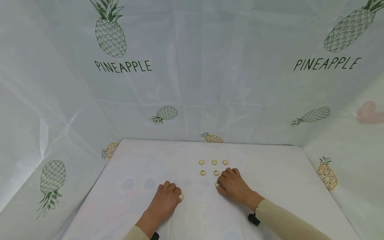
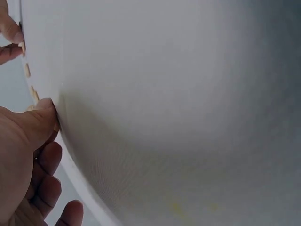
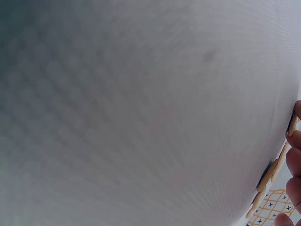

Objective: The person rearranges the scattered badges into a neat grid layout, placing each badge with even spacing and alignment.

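Note:
My left hand [image 1: 164,201] is low on the white tabletop, pinching a small pale round wooden disc [image 1: 181,197] at its thumb side. In the left wrist view, the left thumb [image 2: 40,120] presses toward the table surface and mostly hides that disc. To the right, my right hand [image 1: 235,185] holds another round wooden disc [image 1: 217,184] between thumb and fingers, down at the table. It is just below two discs in a row, the nearer being a disc with a dark mark [image 1: 216,173]. The right wrist view catches only fingertips [image 3: 294,162] and the held disc [image 3: 292,123] at its edge.
Three discs form a far row, with a middle disc [image 1: 214,162] among them. The left disc of the nearer row [image 1: 203,172] also bears a dark mark. White cloth printed with pineapples [image 1: 210,83] hangs around the table [image 1: 264,166] on the back and sides.

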A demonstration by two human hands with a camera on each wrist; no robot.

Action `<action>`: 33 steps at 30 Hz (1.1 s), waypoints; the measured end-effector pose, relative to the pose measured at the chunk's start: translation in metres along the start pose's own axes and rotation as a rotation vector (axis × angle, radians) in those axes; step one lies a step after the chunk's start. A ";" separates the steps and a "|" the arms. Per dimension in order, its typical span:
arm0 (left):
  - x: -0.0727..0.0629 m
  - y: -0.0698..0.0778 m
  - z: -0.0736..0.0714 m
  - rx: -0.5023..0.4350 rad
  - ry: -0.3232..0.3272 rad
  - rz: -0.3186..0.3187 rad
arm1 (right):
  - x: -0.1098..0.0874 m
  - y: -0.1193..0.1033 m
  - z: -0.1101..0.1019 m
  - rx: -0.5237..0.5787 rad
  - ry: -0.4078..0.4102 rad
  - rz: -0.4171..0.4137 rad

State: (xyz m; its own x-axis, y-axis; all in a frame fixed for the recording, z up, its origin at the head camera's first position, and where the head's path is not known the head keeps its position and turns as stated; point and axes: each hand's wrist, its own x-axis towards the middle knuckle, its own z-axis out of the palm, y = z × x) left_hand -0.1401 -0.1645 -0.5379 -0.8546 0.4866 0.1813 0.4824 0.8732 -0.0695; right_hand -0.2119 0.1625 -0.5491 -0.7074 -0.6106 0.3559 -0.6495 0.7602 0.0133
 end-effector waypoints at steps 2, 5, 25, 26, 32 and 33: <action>0.002 -0.001 -0.001 0.030 -0.017 0.025 | 0.000 0.000 0.000 0.006 0.001 0.000; 0.004 -0.004 -0.003 0.052 -0.033 0.041 | 0.000 0.000 0.000 0.008 0.001 0.000; 0.073 0.027 0.001 0.005 0.069 -0.018 | -0.002 0.000 -0.001 0.015 -0.010 0.004; 0.077 0.029 0.002 0.002 0.053 -0.024 | -0.002 0.000 -0.001 0.012 -0.013 0.004; 0.091 0.042 0.009 -0.019 -0.006 -0.044 | -0.002 -0.001 -0.004 0.022 -0.030 0.011; 0.092 0.043 0.009 -0.023 -0.011 -0.046 | -0.002 -0.001 -0.004 0.023 -0.032 0.012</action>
State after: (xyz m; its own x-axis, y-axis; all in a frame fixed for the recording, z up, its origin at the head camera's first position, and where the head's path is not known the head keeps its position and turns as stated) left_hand -0.1999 -0.0818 -0.5334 -0.8780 0.4463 0.1731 0.4468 0.8938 -0.0384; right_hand -0.2083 0.1638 -0.5460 -0.7233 -0.6088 0.3260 -0.6471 0.7623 -0.0120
